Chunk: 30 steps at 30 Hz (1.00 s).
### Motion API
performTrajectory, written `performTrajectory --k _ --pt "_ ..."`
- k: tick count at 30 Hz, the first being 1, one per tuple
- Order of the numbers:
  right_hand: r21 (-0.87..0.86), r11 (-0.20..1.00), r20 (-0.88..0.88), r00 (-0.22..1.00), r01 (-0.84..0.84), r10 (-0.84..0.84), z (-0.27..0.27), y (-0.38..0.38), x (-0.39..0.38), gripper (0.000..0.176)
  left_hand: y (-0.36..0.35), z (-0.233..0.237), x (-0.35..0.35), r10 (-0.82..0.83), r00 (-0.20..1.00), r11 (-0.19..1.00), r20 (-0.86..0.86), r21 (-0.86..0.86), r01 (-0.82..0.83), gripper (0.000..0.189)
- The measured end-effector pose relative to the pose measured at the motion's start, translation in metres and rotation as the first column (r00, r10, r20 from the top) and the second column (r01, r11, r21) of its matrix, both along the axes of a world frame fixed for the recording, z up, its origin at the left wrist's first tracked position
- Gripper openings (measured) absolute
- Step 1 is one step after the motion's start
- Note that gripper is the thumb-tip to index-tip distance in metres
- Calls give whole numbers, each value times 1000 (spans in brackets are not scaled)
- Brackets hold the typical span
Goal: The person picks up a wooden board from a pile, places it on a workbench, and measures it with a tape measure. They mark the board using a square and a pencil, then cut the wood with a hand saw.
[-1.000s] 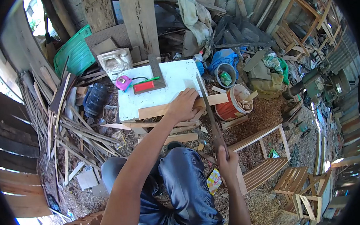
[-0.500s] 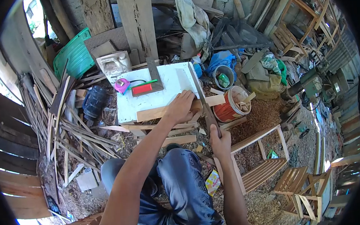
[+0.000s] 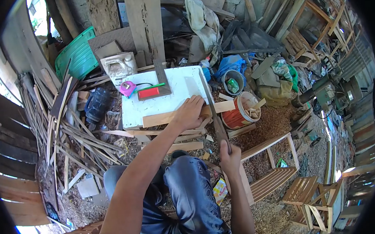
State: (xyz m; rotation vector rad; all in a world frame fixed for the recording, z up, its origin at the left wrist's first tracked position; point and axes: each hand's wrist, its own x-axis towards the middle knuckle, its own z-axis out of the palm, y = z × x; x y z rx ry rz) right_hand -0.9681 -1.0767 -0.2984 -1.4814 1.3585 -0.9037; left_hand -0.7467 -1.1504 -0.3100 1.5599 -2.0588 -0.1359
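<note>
My left hand (image 3: pixel 190 112) presses a flat wooden strip (image 3: pixel 159 119) down along the near edge of a white board (image 3: pixel 179 81); its thumb side is partly hidden. My right hand (image 3: pixel 231 159) is closed around the handle of a handsaw (image 3: pixel 217 122). The saw's blade crosses the strip just right of my left hand, and the strip's end sticks out past it. On the white board lie a pink tape measure (image 3: pixel 128 88), a dark metal try square (image 3: pixel 161 78), a red flat object (image 3: pixel 148 92) and a thin green pencil-like stick (image 3: pixel 153 85).
A red bucket (image 3: pixel 232 118) with wood scraps stands just right of the saw, a grey bucket (image 3: pixel 228 90) behind it. Thin wood strips (image 3: pixel 80 139) lie heaped at left beside a dark jug (image 3: pixel 98 104). A slatted wooden frame (image 3: pixel 273 182) rests on the shavings-covered ground at right.
My right hand has drawn the saw back toward my body and slightly down. My left hand stays on the strip, which looks unmoved.
</note>
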Motion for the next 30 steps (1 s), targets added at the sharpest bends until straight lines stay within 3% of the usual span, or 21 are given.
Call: performTrajectory --k 5,8,10,13,18,22,25,30 --pt "-12 998 -5 999 -54 54 7 -11 9 48 0 4 0 -6 1000 1000 6 17 6 41" --pt "-25 999 -86 996 -25 23 3 25 -15 46 2 9 -1 17 999 996 -44 85 -13 42" --pt "54 998 -90 996 -9 14 17 53 -29 44 2 5 1 -3 1000 999 -27 34 4 43" --pt "31 999 -79 996 31 -29 11 71 -40 44 1 1 1 -7 1000 1000 -28 -11 7 43" --pt "5 1000 -9 1000 -18 18 -10 18 -13 48 -1 -3 2 -26 1000 999 -3 -18 26 43" --pt "19 999 25 999 -39 39 11 -24 19 49 -2 0 2 -13 999 1000 -30 9 13 42" --pt "105 994 87 996 -40 31 5 -9 2 48 1 6 0 15 998 996 -67 84 -9 42" --pt "81 997 -51 999 11 -7 -1 64 -44 46 2 2 2 -4 994 1000 -107 21 7 38"
